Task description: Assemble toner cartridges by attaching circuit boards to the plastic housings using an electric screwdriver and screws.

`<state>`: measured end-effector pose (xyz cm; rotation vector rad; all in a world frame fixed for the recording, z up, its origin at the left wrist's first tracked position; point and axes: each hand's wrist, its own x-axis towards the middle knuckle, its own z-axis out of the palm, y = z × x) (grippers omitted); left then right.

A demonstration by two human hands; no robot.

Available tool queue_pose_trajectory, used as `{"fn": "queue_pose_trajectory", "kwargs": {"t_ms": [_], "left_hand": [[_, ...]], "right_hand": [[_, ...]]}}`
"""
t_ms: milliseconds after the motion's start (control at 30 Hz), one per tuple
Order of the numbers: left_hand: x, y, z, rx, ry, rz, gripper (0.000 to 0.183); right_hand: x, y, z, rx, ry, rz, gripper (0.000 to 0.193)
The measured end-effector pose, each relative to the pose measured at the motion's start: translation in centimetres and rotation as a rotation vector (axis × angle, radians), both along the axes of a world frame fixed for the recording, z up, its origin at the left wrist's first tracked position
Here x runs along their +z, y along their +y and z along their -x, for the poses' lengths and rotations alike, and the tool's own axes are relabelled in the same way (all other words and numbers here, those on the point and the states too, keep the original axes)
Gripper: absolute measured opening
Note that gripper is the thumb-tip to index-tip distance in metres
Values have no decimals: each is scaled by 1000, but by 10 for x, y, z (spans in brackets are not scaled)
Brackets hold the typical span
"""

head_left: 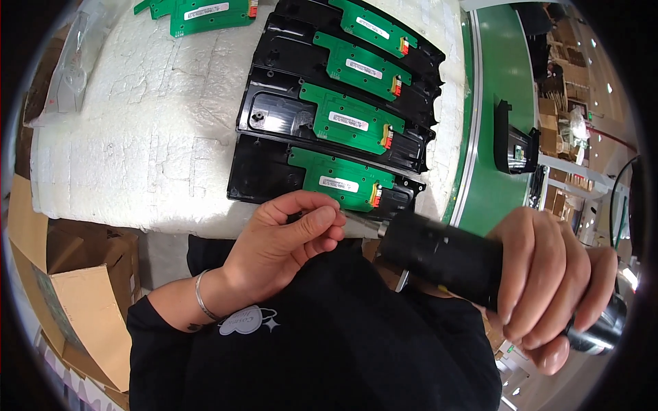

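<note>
My right hand is wrapped round a black electric screwdriver, held level with its metal bit pointing left. At the bit's tip, my left hand pinches thumb and forefinger together; whatever lies between them is too small or hidden to make out. Just beyond the hands rests the nearest black plastic housing, with a green circuit board on it. That board carries a white label and a red-and-yellow connector. My left fingers overlap the near edge of this housing.
Several more black housings with green boards lie in a row behind, on a white wrapped surface. Loose green boards sit at the far left. A green belt runs along the right, bearing another black housing. Cardboard boxes stand at lower left.
</note>
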<state>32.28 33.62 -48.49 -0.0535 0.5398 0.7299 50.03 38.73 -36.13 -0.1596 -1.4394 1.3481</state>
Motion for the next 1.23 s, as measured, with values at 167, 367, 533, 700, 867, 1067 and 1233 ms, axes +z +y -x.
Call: {"fn": "queue_pose_trajectory", "kwargs": {"t_ms": [167, 367, 533, 700, 867, 1067, 1233], "left_hand": [[-8, -2, 1, -24, -110, -40, 16], [-10, -6, -1, -36, -207, -91, 25], [4, 2, -11, -185, -116, -200, 36], [-7, 7, -12, -185, -159, -83, 40], [-6, 11, -18, -100, -199, -108, 35], [-18, 8, -23, -96, -227, -150, 30], [-17, 7, -25, -55, -228, -144, 30]], "right_hand": [[-4, -4, 5, 58, 33, 0, 30], [-8, -3, 9, 41, -55, -23, 33], [-39, 9, 30, -136, -131, 129, 31], [-48, 15, 45, -281, -304, 204, 34], [-41, 15, 51, -258, -357, 197, 29], [-40, 18, 57, -243, -469, 195, 27], [-43, 23, 52, -178, -466, 139, 27]]}}
